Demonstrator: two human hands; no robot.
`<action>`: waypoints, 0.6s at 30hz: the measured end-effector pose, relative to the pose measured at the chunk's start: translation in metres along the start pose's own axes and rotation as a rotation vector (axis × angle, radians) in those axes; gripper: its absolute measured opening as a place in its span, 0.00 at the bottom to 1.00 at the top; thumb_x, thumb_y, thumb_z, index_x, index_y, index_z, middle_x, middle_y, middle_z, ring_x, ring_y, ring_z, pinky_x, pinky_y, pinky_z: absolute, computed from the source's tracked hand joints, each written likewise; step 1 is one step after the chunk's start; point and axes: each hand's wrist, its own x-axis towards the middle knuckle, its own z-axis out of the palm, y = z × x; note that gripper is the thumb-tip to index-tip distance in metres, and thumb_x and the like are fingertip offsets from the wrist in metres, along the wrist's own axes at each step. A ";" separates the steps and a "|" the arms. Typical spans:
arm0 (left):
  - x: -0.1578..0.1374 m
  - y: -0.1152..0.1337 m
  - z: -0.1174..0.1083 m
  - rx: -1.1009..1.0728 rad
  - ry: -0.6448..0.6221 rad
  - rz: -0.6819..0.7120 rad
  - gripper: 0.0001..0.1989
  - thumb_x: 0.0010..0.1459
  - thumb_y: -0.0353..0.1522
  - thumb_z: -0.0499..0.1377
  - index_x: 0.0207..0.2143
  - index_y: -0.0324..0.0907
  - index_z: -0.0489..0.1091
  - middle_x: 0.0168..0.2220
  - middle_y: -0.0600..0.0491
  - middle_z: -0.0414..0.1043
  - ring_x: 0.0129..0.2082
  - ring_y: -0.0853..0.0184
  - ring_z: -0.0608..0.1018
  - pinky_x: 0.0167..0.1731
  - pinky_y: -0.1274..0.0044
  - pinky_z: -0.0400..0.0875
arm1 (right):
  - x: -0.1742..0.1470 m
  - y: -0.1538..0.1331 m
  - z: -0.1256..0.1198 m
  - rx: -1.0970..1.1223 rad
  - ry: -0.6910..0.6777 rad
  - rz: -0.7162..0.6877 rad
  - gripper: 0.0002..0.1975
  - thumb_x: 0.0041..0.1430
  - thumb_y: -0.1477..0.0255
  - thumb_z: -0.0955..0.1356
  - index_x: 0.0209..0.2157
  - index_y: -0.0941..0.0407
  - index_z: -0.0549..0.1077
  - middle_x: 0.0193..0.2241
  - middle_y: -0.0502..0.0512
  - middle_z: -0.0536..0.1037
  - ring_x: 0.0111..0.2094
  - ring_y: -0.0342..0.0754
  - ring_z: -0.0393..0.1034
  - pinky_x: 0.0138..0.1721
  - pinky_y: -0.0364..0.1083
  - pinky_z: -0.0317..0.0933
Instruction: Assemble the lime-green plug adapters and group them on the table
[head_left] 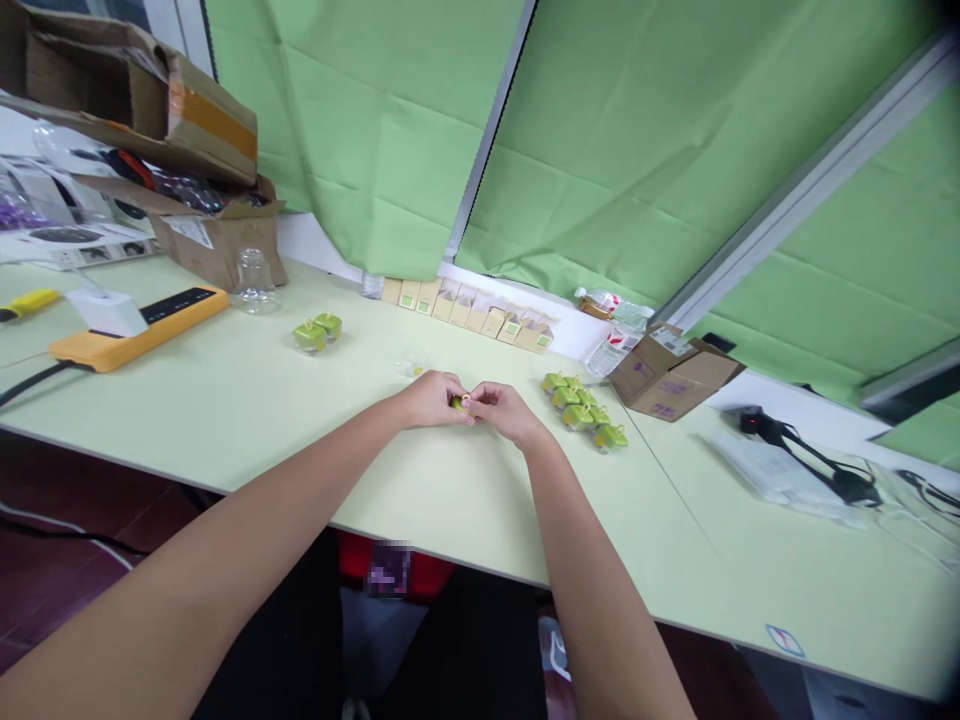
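Over the middle of the table, my left hand (433, 399) and my right hand (507, 409) meet, fingertips pinched together on a small green piece with a pale loop (457, 403). Most of that piece is hidden by my fingers. Just beyond my left hand lies a small clear plastic part with a yellow spot (417, 371). To the right of my hands stands a group of several little green-topped clear containers (577, 416) with yellow loops. Two similar green-topped containers (318, 333) sit farther left.
A row of small cardboard boxes (472, 312) lines the back edge. On the left are an orange power strip (142, 325), a clear jar (255, 282) and stacked cartons (217, 235). Plastic bottles (616, 335), an open carton (667, 375) and a black cabled device (810, 455) occupy the right.
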 end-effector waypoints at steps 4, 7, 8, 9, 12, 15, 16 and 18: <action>0.001 -0.003 0.001 -0.018 -0.015 0.009 0.14 0.45 0.43 0.68 0.27 0.42 0.78 0.27 0.55 0.65 0.25 0.70 0.68 0.27 0.77 0.59 | 0.001 0.000 -0.001 -0.016 -0.020 -0.005 0.20 0.39 0.56 0.77 0.27 0.56 0.73 0.22 0.48 0.74 0.25 0.42 0.66 0.30 0.43 0.62; 0.003 -0.006 0.001 -0.006 0.017 0.000 0.13 0.46 0.42 0.67 0.27 0.41 0.77 0.27 0.55 0.65 0.25 0.71 0.68 0.27 0.77 0.59 | 0.006 0.004 0.000 -0.006 0.012 -0.010 0.21 0.39 0.55 0.77 0.27 0.56 0.73 0.23 0.49 0.74 0.24 0.42 0.66 0.29 0.44 0.62; 0.003 -0.007 0.001 0.002 0.026 -0.002 0.13 0.46 0.42 0.67 0.27 0.41 0.77 0.28 0.55 0.65 0.25 0.71 0.68 0.27 0.77 0.59 | 0.007 0.005 0.000 -0.009 0.022 -0.012 0.21 0.40 0.55 0.77 0.27 0.56 0.73 0.23 0.49 0.74 0.25 0.42 0.66 0.29 0.44 0.61; 0.004 -0.007 0.002 0.009 0.034 -0.002 0.13 0.46 0.42 0.67 0.27 0.41 0.77 0.28 0.55 0.65 0.25 0.71 0.68 0.27 0.77 0.59 | 0.009 0.007 0.000 -0.016 0.030 -0.019 0.20 0.41 0.55 0.77 0.28 0.56 0.73 0.23 0.49 0.74 0.25 0.42 0.66 0.30 0.43 0.61; 0.004 -0.008 0.002 0.022 0.050 0.008 0.12 0.46 0.41 0.67 0.28 0.41 0.77 0.28 0.55 0.66 0.26 0.71 0.68 0.28 0.77 0.60 | 0.009 0.009 0.001 -0.058 0.050 -0.059 0.19 0.43 0.56 0.76 0.28 0.56 0.74 0.25 0.49 0.75 0.27 0.42 0.66 0.30 0.43 0.61; 0.002 -0.007 0.003 0.030 0.051 0.015 0.12 0.46 0.41 0.67 0.28 0.41 0.77 0.29 0.54 0.66 0.26 0.71 0.69 0.28 0.77 0.60 | 0.006 0.007 0.000 -0.110 0.055 -0.088 0.18 0.45 0.56 0.75 0.28 0.56 0.74 0.26 0.50 0.75 0.29 0.43 0.66 0.32 0.43 0.61; 0.001 -0.006 0.003 0.036 0.047 0.018 0.13 0.46 0.42 0.67 0.28 0.41 0.77 0.28 0.54 0.66 0.26 0.70 0.69 0.28 0.77 0.60 | 0.005 0.005 0.000 -0.125 0.052 -0.093 0.18 0.45 0.56 0.75 0.28 0.56 0.74 0.27 0.50 0.76 0.29 0.43 0.66 0.33 0.43 0.61; 0.000 -0.005 0.004 0.052 0.041 0.025 0.13 0.46 0.42 0.67 0.27 0.41 0.77 0.28 0.54 0.66 0.26 0.70 0.70 0.28 0.77 0.60 | 0.001 0.002 0.001 -0.152 0.047 -0.100 0.17 0.45 0.56 0.75 0.28 0.56 0.75 0.27 0.50 0.76 0.30 0.44 0.67 0.34 0.44 0.61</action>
